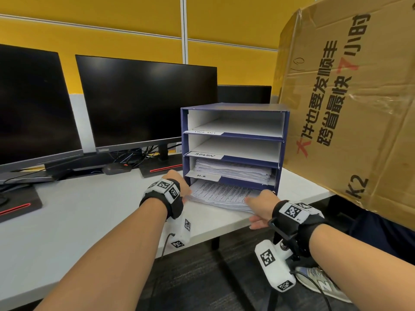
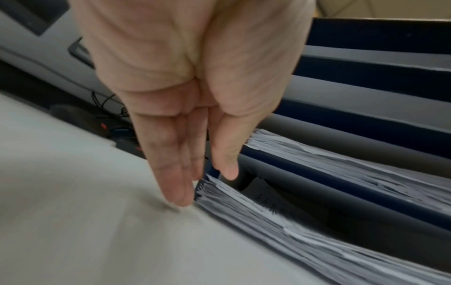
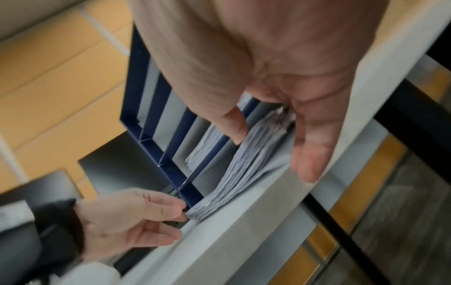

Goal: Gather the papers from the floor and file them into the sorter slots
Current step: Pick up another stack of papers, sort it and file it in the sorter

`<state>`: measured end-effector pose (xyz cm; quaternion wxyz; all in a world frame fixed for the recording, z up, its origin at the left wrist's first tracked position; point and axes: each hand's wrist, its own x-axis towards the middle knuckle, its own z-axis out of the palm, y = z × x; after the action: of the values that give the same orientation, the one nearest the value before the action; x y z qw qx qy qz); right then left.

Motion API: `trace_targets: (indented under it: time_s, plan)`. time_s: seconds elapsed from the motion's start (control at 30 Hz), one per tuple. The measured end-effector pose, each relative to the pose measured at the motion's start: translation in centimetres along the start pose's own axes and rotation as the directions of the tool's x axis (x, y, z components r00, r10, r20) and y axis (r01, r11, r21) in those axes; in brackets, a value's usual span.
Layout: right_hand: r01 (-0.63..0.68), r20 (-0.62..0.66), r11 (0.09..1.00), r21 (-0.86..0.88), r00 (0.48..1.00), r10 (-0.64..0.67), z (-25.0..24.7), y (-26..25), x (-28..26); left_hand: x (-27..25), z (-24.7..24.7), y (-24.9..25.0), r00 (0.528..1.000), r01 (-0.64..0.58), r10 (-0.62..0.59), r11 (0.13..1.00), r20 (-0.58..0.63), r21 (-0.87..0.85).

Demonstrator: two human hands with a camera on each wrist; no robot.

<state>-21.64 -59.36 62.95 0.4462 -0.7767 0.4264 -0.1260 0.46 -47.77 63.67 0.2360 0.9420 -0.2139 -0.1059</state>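
A blue sorter (image 1: 184, 140) with several slots stands on the white desk (image 1: 89, 216). Its two upper slots hold nothing; the third holds a paper pile (image 1: 233, 171). A thick paper stack (image 1: 220, 194) sticks halfway out of the bottom slot. My left hand (image 1: 180, 187) has its fingers straight against the stack's left corner (image 2: 219, 194). My right hand (image 1: 251, 212) holds the stack's near right corner, with the thumb (image 3: 234, 131) on top and the fingers (image 3: 310, 164) beneath at the desk edge. In the right wrist view the left hand (image 3: 180, 217) touches the stack (image 3: 244, 169).
A large cardboard box (image 1: 350, 97) stands close against the sorter's right side. Two dark monitors (image 1: 143, 104) (image 1: 33, 104) with cables and stands line the desk behind and to the left. Below the desk edge is dark carpet, with a shoe (image 1: 323, 286).
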Motion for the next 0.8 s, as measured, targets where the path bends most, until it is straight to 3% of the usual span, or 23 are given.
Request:
trace_targets:
  time_s: [0.1,0.17,0.27,0.5,0.6,0.8]
  plan:
    - [0.083,0.022,0.949,-0.305,0.997,-0.080,-0.8,-0.7,-1.9,-0.9,-0.7,-0.3,0.999,-0.049,0.051,0.990,-0.008,0.135]
    - [0.126,0.003,0.829,-0.545,0.989,-0.148,-1.6,-1.0,-2.6,-1.6,-1.2,-0.4,0.995,-0.087,0.093,0.975,-0.022,0.206]
    - [0.204,-0.002,0.654,-0.729,0.954,-0.300,-2.3,-1.1,-3.0,-2.3,-1.6,-0.6,0.989,-0.120,0.138,0.956,-0.048,0.267]
    - [0.279,0.137,0.483,-0.830,0.941,-0.309,-1.9,-0.4,-1.9,-1.8,-1.1,-0.5,0.962,-0.214,0.272,0.824,-0.035,0.525]
    - [0.296,0.143,0.476,-0.828,0.933,-0.330,-1.7,-0.1,-1.6,-1.2,-0.9,0.0,0.937,-0.258,0.345,0.779,-0.047,0.572]
    - [0.308,0.153,0.402,-0.862,0.915,-0.373,-1.4,-0.1,-1.4,-1.1,-0.2,1.2,0.927,-0.284,0.375,0.708,-0.004,0.646]
